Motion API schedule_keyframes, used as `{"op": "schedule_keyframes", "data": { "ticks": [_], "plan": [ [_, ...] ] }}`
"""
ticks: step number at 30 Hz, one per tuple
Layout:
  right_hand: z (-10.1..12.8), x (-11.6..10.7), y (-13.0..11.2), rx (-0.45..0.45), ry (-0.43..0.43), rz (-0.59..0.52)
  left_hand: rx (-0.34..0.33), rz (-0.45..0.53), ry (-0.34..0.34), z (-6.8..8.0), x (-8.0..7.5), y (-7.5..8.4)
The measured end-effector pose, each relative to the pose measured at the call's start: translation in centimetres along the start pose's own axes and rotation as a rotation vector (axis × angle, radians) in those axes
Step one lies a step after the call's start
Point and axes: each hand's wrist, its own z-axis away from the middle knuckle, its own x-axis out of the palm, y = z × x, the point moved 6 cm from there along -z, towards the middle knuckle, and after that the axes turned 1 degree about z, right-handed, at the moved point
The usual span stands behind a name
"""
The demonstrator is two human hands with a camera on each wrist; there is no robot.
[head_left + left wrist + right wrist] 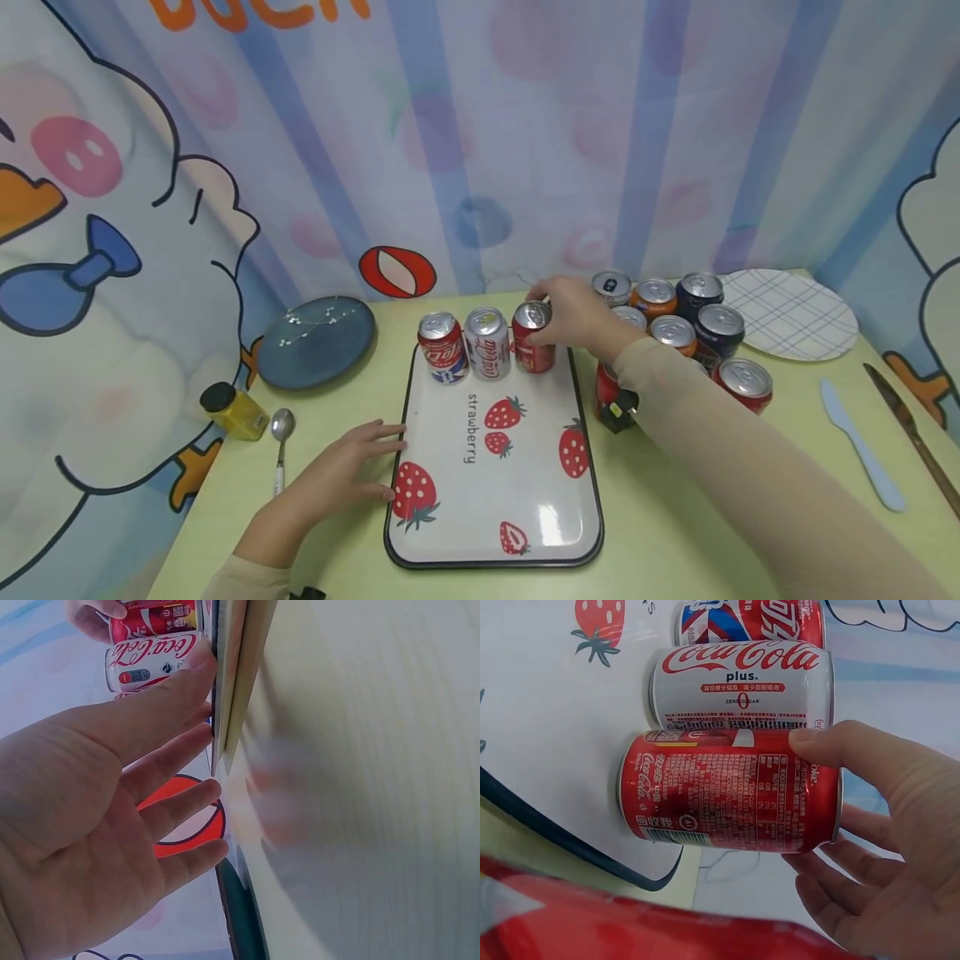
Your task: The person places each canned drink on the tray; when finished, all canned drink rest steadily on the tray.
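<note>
A white strawberry-print tray with a dark rim lies on the table. Along its far end stand a red-and-blue Coca-Cola can, a white Coca-Cola Plus can and a red Coca-Cola can, all upright in a row. My right hand grips the red can at its upper part, thumb on one side and fingers round the other. Fairly straight fingers of my left hand rest at the tray's left edge; in the left wrist view the palm shows nothing held.
Several more cans stand grouped right of the tray, partly behind my right forearm. A checked plate, a light-blue knife and a brown-handled knife lie further right. Leftward are a dark plate, a yellow jar and a spoon.
</note>
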Motion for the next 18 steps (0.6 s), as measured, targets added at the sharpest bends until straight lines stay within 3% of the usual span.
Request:
{"op": "schedule_keyframes", "data": {
  "ticks": [7,18],
  "plan": [
    [1.6,-0.8,-0.6,-0.052,0.004,0.048,-0.004,-0.004,0.000,0.0,0.1,0.1],
    [10.1,-4.0,-1.6,-0.139,0.062,0.098,-0.002,0.000,0.006,0.1,0.1,0.2]
  ]
}}
